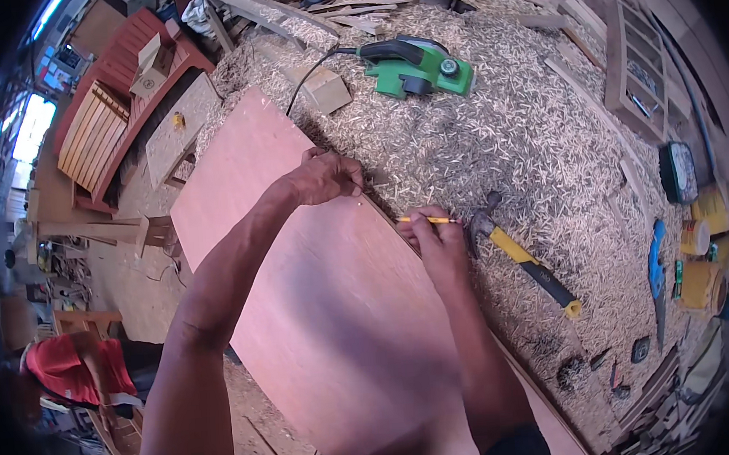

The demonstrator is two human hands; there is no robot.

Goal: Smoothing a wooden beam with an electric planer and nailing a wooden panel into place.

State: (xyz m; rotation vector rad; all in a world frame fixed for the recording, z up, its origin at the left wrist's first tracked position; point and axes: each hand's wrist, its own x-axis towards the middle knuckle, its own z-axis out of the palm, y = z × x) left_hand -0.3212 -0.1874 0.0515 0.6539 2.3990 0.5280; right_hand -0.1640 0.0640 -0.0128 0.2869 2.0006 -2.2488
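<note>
A large pinkish plywood sheet (320,315) lies slantwise under both my forearms. At its far right edge my left hand (327,178) is closed, the fingers curled down by the rim; what they pinch, if anything, is hidden. A tiny pale speck shows on the board just below those fingertips. My right hand (437,238), farther along the same edge, grips a yellow pencil (410,219) that lies crosswise, one end pointing to the board. Close to the right of that hand, a claw hammer (523,259) with a yellow and black handle rests on wood shavings.
Beyond the board, a green electric planer (417,67) sits on shavings beside a wood block (325,89). A blue-handled saw (657,270) and yellow containers (702,284) are at right. A reddish slatted bench (132,100) stands far left; a person in red (74,370) is lower left.
</note>
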